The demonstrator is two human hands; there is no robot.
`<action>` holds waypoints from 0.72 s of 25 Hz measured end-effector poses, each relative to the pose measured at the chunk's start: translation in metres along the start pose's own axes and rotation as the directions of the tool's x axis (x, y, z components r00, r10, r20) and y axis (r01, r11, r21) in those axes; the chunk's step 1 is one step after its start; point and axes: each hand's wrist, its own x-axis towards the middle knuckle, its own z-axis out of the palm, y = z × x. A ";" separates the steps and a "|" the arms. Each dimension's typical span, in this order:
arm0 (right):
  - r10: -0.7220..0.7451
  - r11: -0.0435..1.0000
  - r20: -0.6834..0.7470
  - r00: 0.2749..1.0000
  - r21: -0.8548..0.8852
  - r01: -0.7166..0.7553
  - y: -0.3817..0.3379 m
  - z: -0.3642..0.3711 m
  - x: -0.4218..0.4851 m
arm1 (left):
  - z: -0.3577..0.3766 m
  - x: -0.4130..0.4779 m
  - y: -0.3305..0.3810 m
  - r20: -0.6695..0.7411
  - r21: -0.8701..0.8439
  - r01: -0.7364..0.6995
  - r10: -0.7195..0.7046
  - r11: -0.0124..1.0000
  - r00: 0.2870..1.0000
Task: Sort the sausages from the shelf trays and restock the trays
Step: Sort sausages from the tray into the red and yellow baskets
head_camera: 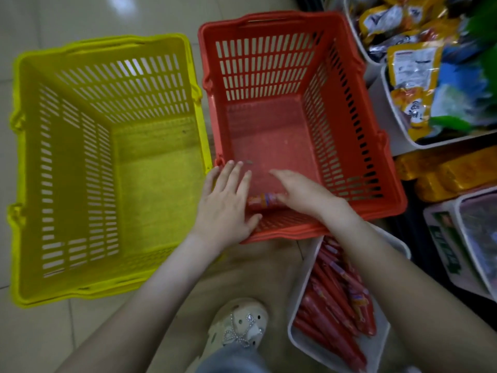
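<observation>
A red basket (269, 122) stands on the floor beside a yellow basket (150, 168). Both my hands reach into the near end of the red basket. My left hand (228, 200) lies flat with straight fingers over the basket's near corner. My right hand (301, 192) is over a red-and-orange wrapped sausage (265, 200) lying at the basket's bottom near the front wall; its fingers look relaxed and blurred. A white tray (301, 289) holding several red sausages (336, 300) sits on the floor under my right forearm.
Shelf trays at the right hold yellow snack packets (414, 65), orange packs (451, 173) and other goods (473, 238). The yellow basket holds nothing. My shoe (242, 324) rests on the tiled floor between the baskets and the white tray.
</observation>
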 end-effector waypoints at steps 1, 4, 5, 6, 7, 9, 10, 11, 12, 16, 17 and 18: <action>-0.037 0.996 -0.227 0.973 0.073 0.055 0.000 -0.003 -0.025 | -0.002 -0.002 0.012 -0.033 -0.023 0.034 -0.035 0.999 0.999; 0.069 0.975 -0.731 0.679 0.192 0.109 0.011 0.022 -0.112 | -0.007 -0.019 0.065 -0.126 -0.158 -0.037 0.017 0.987 0.992; 0.142 0.970 -0.768 0.624 0.235 0.068 0.016 0.039 -0.137 | -0.004 -0.027 0.083 -0.160 -0.204 -0.117 0.085 0.972 0.983; 0.194 0.963 -0.770 0.607 0.267 0.031 0.022 0.059 -0.156 | 0.002 -0.035 0.099 -0.193 -0.232 -0.202 0.159 0.952 0.968; 0.232 0.958 -0.753 0.616 0.288 -0.009 0.030 0.080 -0.171 | 0.011 -0.044 0.113 -0.219 -0.234 -0.284 0.234 0.930 0.947; 0.292 0.944 -0.654 0.698 0.315 -0.099 0.045 0.122 -0.187 | 0.034 -0.062 0.130 -0.221 -0.179 -0.417 0.376 0.891 0.900; 0.324 0.931 -0.537 0.779 0.327 -0.161 0.051 0.140 -0.192 | 0.047 -0.072 0.134 -0.187 -0.144 -0.473 0.446 0.869 0.876; 0.349 0.920 -0.360 0.865 0.307 -0.244 0.055 0.156 -0.196 | 0.059 -0.080 0.137 -0.138 -0.112 -0.526 0.511 0.843 0.848; 0.358 0.922 -0.163 0.920 0.218 -0.320 0.059 0.171 -0.199 | 0.071 -0.088 0.138 -0.086 -0.097 -0.567 0.561 0.818 0.823; 0.351 0.935 0.081 0.933 -0.080 -0.345 0.066 0.201 -0.199 | 0.100 -0.095 0.128 0.069 -0.114 -0.578 0.587 0.808 0.807; 0.342 0.938 0.047 0.939 -0.075 -0.338 0.066 0.203 -0.199 | 0.103 -0.095 0.126 0.088 -0.114 -0.578 0.588 0.808 0.804; 0.335 0.941 0.007 0.942 -0.061 -0.334 0.065 0.206 -0.199 | 0.103 -0.094 0.126 0.100 -0.115 -0.580 0.591 0.806 0.801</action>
